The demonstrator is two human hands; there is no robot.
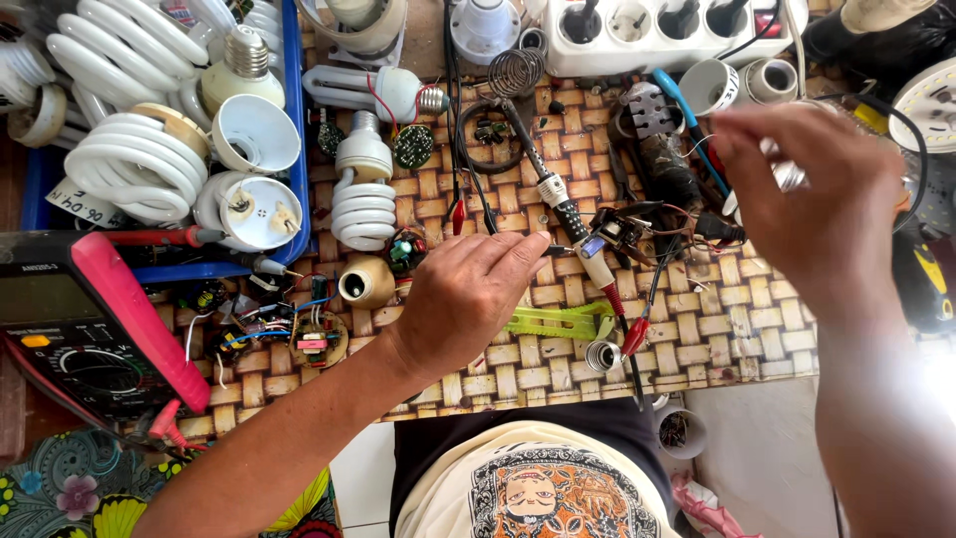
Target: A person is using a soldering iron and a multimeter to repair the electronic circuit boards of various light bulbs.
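My left hand (pixel 468 299) rests on the woven mat (pixel 737 329), fingers closed, pinching a thin dark tool (pixel 558 250) whose tip points right at a small circuit board (pixel 619 231) tangled in wires. Just past the thumb a soldering iron (pixel 568 214) lies diagonally, its tip in a coiled spring stand (pixel 513 72). My right hand (pixel 817 199) hovers blurred above the right of the mat, fingertips pinched on a thin pale wire (pixel 699 146) that trails left. Both hands sit on either side of the board.
A blue tray (pixel 295 120) of spiral lamps and lamp bases fills the upper left. A multimeter in a red case (pixel 100 319) lies at the left. A white power strip (pixel 657 30) is at the top. Green tweezers (pixel 558 321), a red clip (pixel 634 337) and loose lamp boards lie on the mat.
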